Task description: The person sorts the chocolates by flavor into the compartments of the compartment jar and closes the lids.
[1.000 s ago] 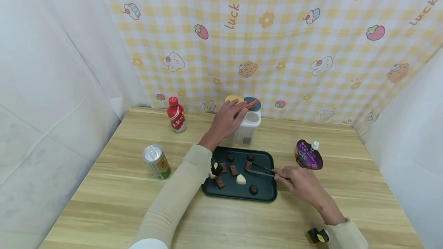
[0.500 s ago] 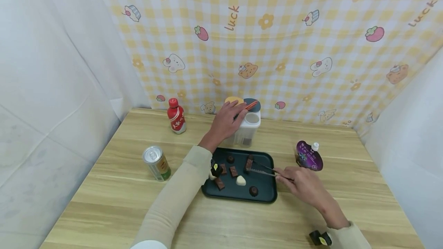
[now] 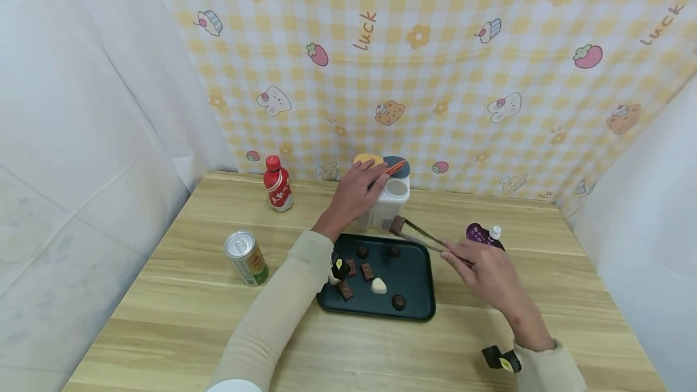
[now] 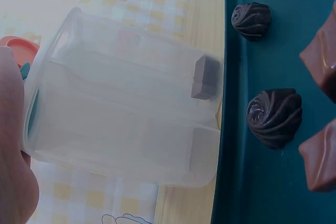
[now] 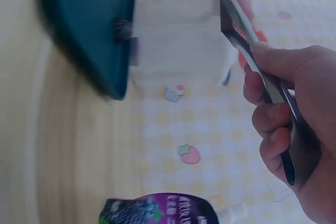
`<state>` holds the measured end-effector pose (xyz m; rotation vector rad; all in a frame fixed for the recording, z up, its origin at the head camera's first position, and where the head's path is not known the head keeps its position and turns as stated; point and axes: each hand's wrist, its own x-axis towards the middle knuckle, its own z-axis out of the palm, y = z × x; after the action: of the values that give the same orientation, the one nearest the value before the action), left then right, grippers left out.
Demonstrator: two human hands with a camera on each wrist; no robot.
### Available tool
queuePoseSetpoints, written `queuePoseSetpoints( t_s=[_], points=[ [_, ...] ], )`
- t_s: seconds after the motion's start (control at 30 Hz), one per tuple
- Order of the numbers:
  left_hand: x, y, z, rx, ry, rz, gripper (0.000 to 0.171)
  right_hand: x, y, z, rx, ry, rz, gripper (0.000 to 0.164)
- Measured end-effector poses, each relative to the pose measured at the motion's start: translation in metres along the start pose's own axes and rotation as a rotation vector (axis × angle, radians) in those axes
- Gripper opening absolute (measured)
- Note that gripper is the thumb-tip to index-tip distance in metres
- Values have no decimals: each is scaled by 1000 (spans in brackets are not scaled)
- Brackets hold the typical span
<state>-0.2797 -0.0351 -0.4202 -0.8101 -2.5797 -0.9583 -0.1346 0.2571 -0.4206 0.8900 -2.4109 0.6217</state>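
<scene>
My left arm stretches forward past the tray, and my left hand rests on top of a clear plastic box with a white top, its fingers lying long and fairly straight, thumb beside a raised orange lid. My right hand comes in from the right, fingers curled round slim metal tongs, thumb pressing along one side. The tongs clamp a rectangular brown chocolate in the air, in front of the box near the tray's far edge. One round opening of the box is uncovered; through the cloudy wall I see a dark brown block at the bottom. The dark green rectangular tray bears dark swirled chocolates, brown rectangular pieces and a cream-white rounded piece.
</scene>
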Motion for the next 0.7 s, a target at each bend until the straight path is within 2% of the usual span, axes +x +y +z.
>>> queuePoseSetpoints(
  t_s=[0.3,0.7],
  points=[
    [-1,0,-1,-9,1,5,47,25,-4,1,-13,90,113,30],
    [0,0,0,3,15,10,47,45,0,17,-91,104,216,32]
  ],
)
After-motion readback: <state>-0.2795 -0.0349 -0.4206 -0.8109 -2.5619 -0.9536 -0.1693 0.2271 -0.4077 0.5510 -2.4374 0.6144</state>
